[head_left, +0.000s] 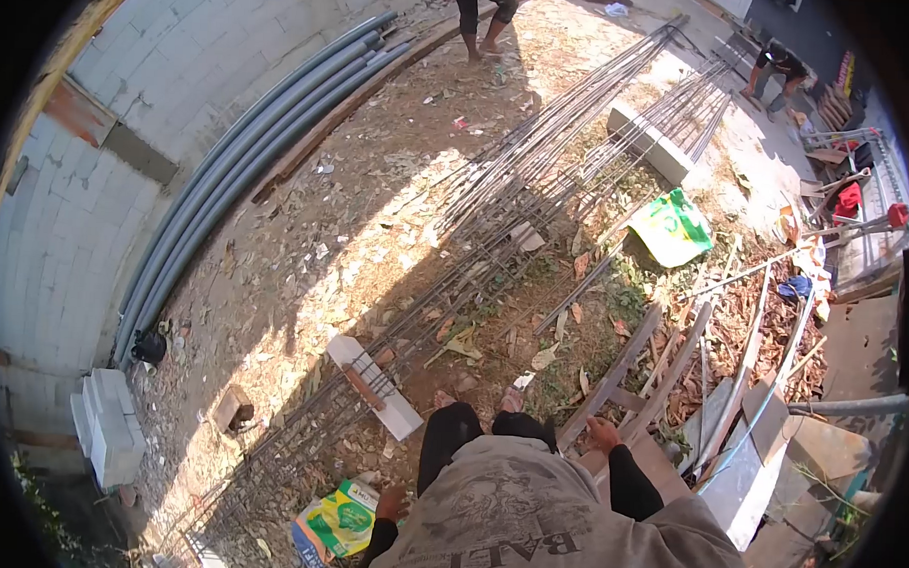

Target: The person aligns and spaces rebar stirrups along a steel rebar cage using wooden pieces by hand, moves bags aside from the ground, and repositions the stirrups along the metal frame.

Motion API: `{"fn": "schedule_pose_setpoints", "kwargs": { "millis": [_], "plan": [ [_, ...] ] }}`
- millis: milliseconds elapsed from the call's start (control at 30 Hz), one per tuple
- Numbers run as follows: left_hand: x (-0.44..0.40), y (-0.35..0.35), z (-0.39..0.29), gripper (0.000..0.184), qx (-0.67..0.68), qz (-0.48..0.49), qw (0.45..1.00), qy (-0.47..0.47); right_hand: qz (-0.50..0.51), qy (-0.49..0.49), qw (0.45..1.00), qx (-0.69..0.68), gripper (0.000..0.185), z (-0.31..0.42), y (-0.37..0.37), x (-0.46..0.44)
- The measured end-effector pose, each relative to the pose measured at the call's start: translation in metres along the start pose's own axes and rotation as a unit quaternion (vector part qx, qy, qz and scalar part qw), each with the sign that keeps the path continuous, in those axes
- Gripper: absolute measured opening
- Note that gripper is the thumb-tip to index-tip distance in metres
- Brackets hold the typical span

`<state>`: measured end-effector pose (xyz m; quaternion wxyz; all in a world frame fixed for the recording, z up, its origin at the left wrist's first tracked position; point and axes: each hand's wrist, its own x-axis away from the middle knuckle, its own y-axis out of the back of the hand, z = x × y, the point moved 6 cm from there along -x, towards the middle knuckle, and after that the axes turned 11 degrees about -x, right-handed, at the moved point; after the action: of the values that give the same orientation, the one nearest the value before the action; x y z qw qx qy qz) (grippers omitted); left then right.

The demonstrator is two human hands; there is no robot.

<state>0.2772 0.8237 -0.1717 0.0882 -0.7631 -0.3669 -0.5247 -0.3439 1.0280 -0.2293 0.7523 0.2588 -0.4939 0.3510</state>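
Left hand (392, 503) beside printed sack (349, 514), right hand (601, 434) near timber plank (612, 376); both lie on ground (306, 229). Can't discern either grip. Sack likely light, soft: take 1 corner. Plank probably stiff: hold mid-length.

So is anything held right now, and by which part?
No held object visible. The left hand shows near the green-and-yellow bag, the right hand near wooden planks. Anything small inside either grip can't be told.

Two hands (392, 503), two green-and-yellow bags (354, 519), two other people (783, 63), one bundle of grey pipes (241, 146).
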Motion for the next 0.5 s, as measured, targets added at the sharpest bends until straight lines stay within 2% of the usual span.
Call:
{"fn": "schedule_pose_setpoints", "kwargs": {
  "millis": [133, 233, 300, 333, 400, 433, 500],
  "plan": [
    [-0.029, 0.006, -0.032, 0.051, -0.062, -0.001, 0.997, -0.044, 0.010, 0.052, 0.999, 0.006, 0.078, 0.035, -0.016, -0.013],
    [-0.072, 0.026, -0.036, 0.055, -0.100, -0.005, 0.980, -0.174, 0.005, 0.049, 0.999, 0.009, 0.082, 0.069, -0.038, 0.002],
    [-0.078, 0.038, -0.026, 0.058, -0.127, -0.017, 0.969, -0.213, -0.001, 0.051, 0.999, 0.013, 0.083, 0.084, -0.046, 0.011],
    [-0.083, 0.049, -0.027, 0.052, -0.082, -0.027, 0.981, -0.177, -0.001, 0.057, 0.998, 0.016, 0.083, 0.090, -0.050, 0.014],
    [-0.067, 0.061, -0.052, 0.040, 0.095, -0.049, 0.994, -0.029, 0.011, 0.055, 0.998, 0.013, 0.082, 0.087, -0.060, 0.012],
    [-0.056, 0.069, -0.069, 0.034, 0.140, -0.070, 0.988, 0.001, 0.018, 0.053, 0.998, -0.003, 0.081, 0.081, -0.059, -0.001],
    [-0.058, 0.087, -0.062, 0.038, 0.231, -0.111, 0.966, 0.013, -0.006, 0.063, 0.998, -0.001, 0.079, 0.086, -0.077, -0.007]
  ]
}}
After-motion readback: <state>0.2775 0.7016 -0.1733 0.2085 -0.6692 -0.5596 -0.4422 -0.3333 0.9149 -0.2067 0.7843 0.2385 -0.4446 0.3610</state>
